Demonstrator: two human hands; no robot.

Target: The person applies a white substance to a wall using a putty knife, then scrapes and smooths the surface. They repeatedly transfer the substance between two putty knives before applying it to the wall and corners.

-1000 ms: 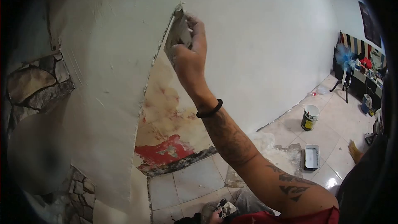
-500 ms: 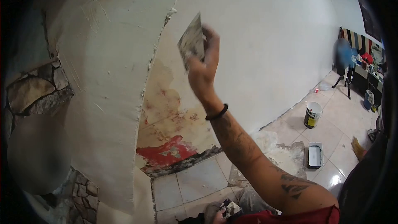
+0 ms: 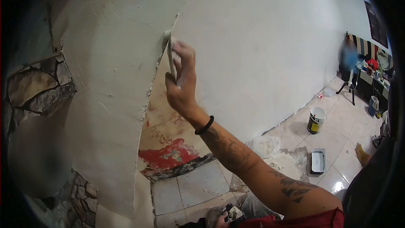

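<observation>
My right hand [image 3: 182, 78] is raised to the wall corner, its fingers and thumb closed around a flat plastering blade [image 3: 171, 57]. The blade shows almost edge-on, its top end at the ragged plaster edge [image 3: 168, 33] between the two wall faces. Beneath the hand lies a bare patch [image 3: 164, 122] of yellowed and stained wall, red [image 3: 173, 154] near the floor. Low in the view, my left hand [image 3: 221, 221] is partly cut off by the frame. It grips a dark tool [image 3: 233, 213] smeared with white plaster, whose exact kind I cannot tell.
A bucket [image 3: 315, 120] and a white rectangular tub [image 3: 319, 160] stand on the tiled floor [image 3: 291, 135]. Plastic sheeting [image 3: 263, 145] and white spill lie along the wall. A cluttered table [image 3: 375, 74] is at far right; stone cladding [image 3: 38, 86] covers part of the left side.
My right hand has moved left and slightly down to the corner edge. The blade has turned from showing its broad face to nearly edge-on. My left hand stays low.
</observation>
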